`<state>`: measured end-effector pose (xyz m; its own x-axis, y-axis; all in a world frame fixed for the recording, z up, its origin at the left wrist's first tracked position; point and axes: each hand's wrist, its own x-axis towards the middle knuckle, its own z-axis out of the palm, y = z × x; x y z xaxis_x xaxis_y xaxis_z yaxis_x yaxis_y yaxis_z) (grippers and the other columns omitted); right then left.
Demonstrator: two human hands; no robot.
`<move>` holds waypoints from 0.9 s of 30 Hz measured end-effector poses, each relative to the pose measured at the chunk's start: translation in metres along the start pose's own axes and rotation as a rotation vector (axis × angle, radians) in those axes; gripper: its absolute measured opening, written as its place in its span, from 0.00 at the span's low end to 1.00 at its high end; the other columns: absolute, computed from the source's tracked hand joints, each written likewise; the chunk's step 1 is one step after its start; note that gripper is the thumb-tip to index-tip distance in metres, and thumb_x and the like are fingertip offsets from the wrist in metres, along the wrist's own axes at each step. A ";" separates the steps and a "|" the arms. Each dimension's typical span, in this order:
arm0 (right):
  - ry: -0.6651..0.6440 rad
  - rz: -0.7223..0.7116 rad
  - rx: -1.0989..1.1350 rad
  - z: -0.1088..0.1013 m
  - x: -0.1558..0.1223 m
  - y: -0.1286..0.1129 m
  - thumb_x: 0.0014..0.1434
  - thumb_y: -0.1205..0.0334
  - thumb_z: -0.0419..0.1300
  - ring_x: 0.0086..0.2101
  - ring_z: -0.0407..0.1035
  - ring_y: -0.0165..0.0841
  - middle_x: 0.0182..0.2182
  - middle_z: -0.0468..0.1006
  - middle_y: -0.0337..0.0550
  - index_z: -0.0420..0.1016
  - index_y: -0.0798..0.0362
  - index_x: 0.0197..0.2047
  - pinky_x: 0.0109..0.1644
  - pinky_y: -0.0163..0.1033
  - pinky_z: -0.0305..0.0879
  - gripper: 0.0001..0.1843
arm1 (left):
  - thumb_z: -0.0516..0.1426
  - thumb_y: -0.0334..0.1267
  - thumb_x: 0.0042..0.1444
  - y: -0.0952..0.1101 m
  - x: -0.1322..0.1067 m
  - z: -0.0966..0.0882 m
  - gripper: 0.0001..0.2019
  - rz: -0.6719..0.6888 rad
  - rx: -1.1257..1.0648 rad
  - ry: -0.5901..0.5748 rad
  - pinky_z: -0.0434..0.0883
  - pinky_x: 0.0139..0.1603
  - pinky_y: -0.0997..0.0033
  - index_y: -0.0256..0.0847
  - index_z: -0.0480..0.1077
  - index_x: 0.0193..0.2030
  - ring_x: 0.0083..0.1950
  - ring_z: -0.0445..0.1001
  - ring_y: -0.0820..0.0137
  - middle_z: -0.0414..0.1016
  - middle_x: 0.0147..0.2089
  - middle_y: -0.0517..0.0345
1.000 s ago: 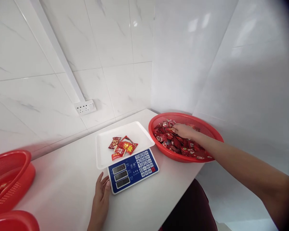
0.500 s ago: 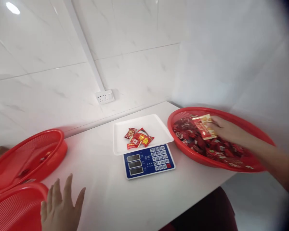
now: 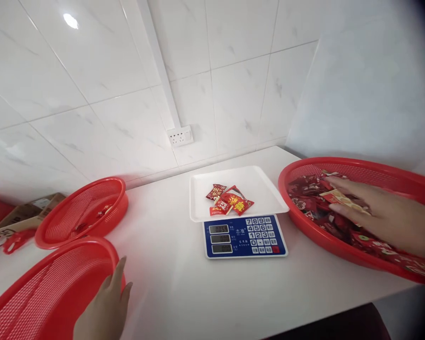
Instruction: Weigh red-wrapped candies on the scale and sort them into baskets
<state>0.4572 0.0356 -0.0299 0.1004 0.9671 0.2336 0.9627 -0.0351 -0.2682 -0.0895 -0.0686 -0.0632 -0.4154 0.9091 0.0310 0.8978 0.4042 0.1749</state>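
Note:
Over the heap of red snack packets in the right basket, my right hand reaches palm down with thumb and fingers apart. A red and cream packet shows in the gap between them; whether it touches the palm is hidden. My left hand is at the rim of the near left basket, its index finger and thumb stretched apart and nothing in it. Between the hands, several small packets lie on the white tray of a blue digital scale with lit-up figures.
Another red basket with a few packets stands at the far left, beside a cardboard box. The right basket sits against the wall side of the white table. A socket is on the tiled wall.
My view has turned left, so the scale and baskets appear farther right. The packet that my right hand held up is now low over the heap, beneath its spread fingers. My left hand is nearer the basket rim.

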 end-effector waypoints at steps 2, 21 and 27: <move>-0.076 -0.089 0.114 0.001 -0.006 -0.041 0.59 0.41 0.49 0.60 0.60 0.47 0.63 0.65 0.43 0.60 0.40 0.65 0.60 0.52 0.61 0.33 | 0.40 0.46 0.61 0.022 -0.009 -0.001 0.28 0.067 0.092 -0.064 0.72 0.32 0.56 0.47 0.56 0.68 0.41 0.77 0.52 0.72 0.54 0.40; -0.193 -0.175 0.191 0.077 0.062 -0.146 0.56 0.65 0.53 0.35 0.74 0.35 0.34 0.80 0.37 0.73 0.47 0.45 0.35 0.36 0.63 0.14 | 0.47 0.32 0.60 0.094 -0.056 -0.020 0.28 0.570 0.018 -0.492 0.71 0.55 0.55 0.52 0.55 0.67 0.59 0.71 0.57 0.64 0.65 0.53; -0.063 -0.096 0.414 0.060 0.065 -0.166 0.55 0.65 0.55 0.36 0.73 0.35 0.33 0.79 0.40 0.72 0.49 0.38 0.41 0.40 0.67 0.08 | 0.48 0.31 0.60 0.108 -0.051 -0.034 0.29 0.566 0.106 -0.611 0.69 0.58 0.54 0.49 0.53 0.68 0.63 0.67 0.56 0.60 0.67 0.52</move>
<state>0.2890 0.1192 -0.0263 -0.0129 0.9750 0.2219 0.7836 0.1477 -0.6035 0.0239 -0.0745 -0.0119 0.2273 0.8597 -0.4575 0.9684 -0.1502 0.1989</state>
